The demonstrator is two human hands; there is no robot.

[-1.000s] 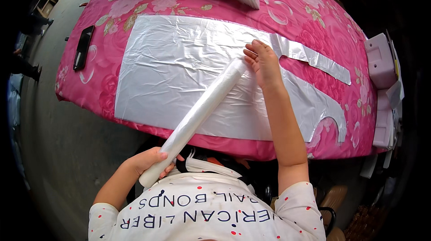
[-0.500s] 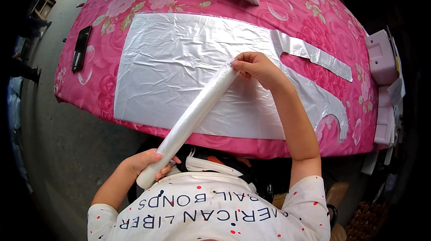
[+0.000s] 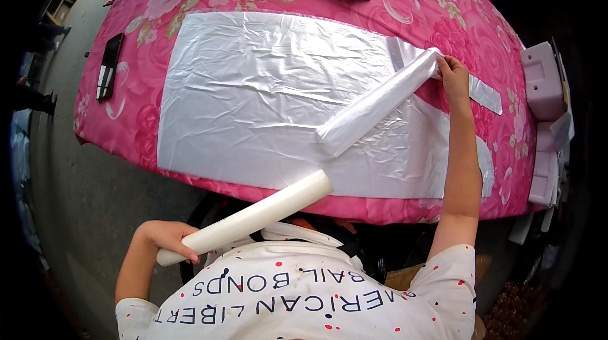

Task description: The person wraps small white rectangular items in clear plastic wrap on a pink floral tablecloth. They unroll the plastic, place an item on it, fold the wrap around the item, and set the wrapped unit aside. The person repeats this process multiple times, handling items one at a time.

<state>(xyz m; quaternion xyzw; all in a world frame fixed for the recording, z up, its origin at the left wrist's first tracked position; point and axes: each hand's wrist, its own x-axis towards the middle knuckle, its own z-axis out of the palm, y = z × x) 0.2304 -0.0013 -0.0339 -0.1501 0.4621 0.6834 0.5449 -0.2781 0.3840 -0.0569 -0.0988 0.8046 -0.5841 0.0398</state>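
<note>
1. The person's left hand (image 3: 166,235) grasps a smooth white roll (image 3: 253,213) close to its lower end, the fingers wrapped around it near the body.
2. From that grip, the roll slants up and to the right, its free end reaching into view over the near edge of a silvery plastic sheet (image 3: 253,87).
3. The right hand (image 3: 455,77) pinches the far end of a narrow length of shiny film (image 3: 380,102), which trails down and left from the fingertips above the sheet.
4. The film's lower end and the roll's free end stand apart.
5. The wrinkled sheet spreads across a pink floral tablecloth (image 3: 95,118), where a black phone-like device (image 3: 109,68) lies at left.
</note>
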